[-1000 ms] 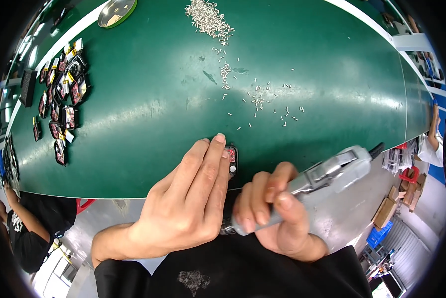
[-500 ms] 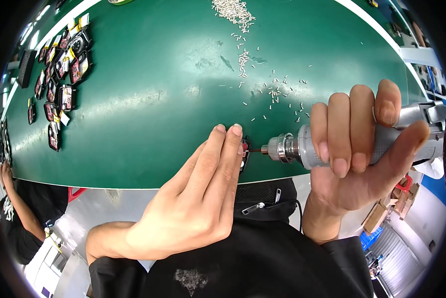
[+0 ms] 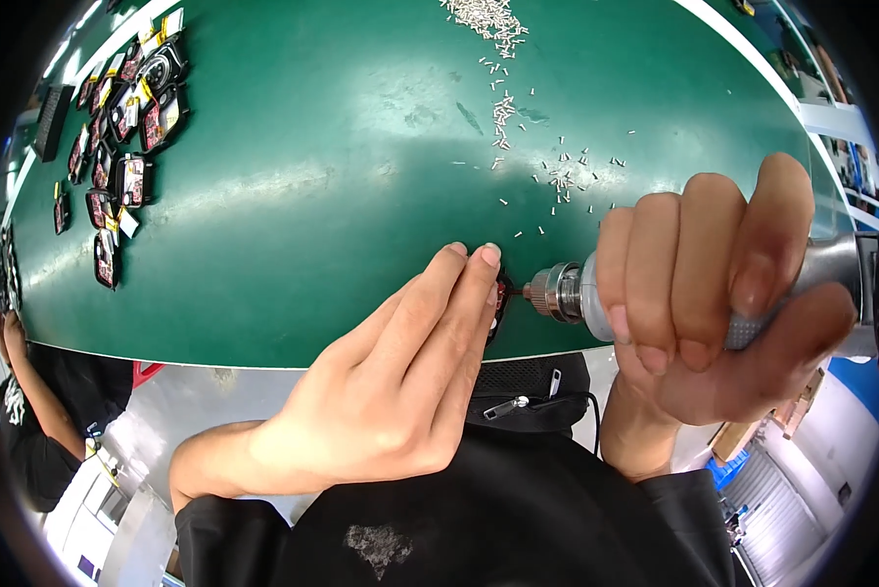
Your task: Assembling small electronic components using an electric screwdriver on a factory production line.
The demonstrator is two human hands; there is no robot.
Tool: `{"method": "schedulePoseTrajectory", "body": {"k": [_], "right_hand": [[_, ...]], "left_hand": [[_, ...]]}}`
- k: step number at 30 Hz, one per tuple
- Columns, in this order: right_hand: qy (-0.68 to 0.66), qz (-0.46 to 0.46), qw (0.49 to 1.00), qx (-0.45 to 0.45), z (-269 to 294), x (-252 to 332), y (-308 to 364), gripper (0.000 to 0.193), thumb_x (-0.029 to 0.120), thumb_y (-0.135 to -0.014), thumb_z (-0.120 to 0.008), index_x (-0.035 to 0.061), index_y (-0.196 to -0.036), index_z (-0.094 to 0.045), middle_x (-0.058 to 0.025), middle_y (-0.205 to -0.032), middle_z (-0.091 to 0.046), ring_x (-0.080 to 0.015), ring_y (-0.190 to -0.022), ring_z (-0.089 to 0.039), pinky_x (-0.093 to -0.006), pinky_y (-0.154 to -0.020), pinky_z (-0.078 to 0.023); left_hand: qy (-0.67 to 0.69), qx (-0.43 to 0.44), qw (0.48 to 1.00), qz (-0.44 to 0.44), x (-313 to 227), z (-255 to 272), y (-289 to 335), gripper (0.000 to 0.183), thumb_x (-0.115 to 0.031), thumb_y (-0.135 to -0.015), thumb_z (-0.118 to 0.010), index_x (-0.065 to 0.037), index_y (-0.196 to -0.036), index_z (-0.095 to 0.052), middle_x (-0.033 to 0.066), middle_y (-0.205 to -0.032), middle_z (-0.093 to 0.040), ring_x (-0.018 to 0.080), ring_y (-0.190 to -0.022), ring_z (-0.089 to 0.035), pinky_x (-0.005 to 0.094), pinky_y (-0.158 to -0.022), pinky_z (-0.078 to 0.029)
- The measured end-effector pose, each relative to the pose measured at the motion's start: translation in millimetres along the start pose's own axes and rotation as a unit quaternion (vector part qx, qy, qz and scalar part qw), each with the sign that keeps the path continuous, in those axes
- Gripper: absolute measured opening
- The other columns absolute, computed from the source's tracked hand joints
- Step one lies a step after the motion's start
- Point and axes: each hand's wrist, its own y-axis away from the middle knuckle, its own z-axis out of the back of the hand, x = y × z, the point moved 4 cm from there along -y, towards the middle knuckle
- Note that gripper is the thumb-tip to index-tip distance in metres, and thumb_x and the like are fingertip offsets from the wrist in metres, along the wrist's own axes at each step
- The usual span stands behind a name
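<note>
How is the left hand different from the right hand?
The left hand stretches its fingers out; the right hand curls its fingers around a grey tool. The left hand partly covers a small black gadget, while the right hand keeps to the tool. Both hands are bare.

Left hand stretched long and low, right hand raised and curled in a grip.

The left forearm comes in from the near left, and the wrist runs nearly straight into a hand held back-up, its long fingers lying close together and pointing far and to the right; the thumb on that side is hidden from me. Over to the right, the right forearm rises steeply from the near side. This hand is held higher, palm side partly up, its four curled fingers side by side with nails showing, the thumb tip well apart from them.
</note>
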Motion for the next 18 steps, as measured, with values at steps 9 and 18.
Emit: {"method": "schedulePoseTrajectory", "body": {"k": [9,18], "right_hand": [[0.115,-0.012,0.992,0.055,-13,1,-12,0.03,0.027,-0.09,-0.064,0.0094,-0.082,-0.04,0.0028,-0.057,-0.043,-0.0066,-0.042,-0.04,-0.0225,-0.046,-0.037],[-0.17,0.054,0.965,0.19,-6,0,-13,0.025,0.012,-0.079,-0.076,0.0032,-0.083,-0.054,-0.0032,-0.06,-0.055,-0.0129,-0.05,-0.053,-0.0261,-0.047,-0.042]], "left_hand": [[0.152,0.022,0.985,0.072,13,14,0,0.032,-0.004,-0.067,-0.063,0.014,-0.093,-0.063,0.0257,-0.113,-0.06,0.0327,-0.104,-0.057,0.0358,-0.087,-0.052],[0.08,0.014,0.997,-0.017,8,18,10,0.037,-0.005,-0.069,-0.061,0.01,-0.102,-0.062,0.0198,-0.117,-0.058,0.0318,-0.107,-0.057,0.0359,-0.086,-0.052]]}}
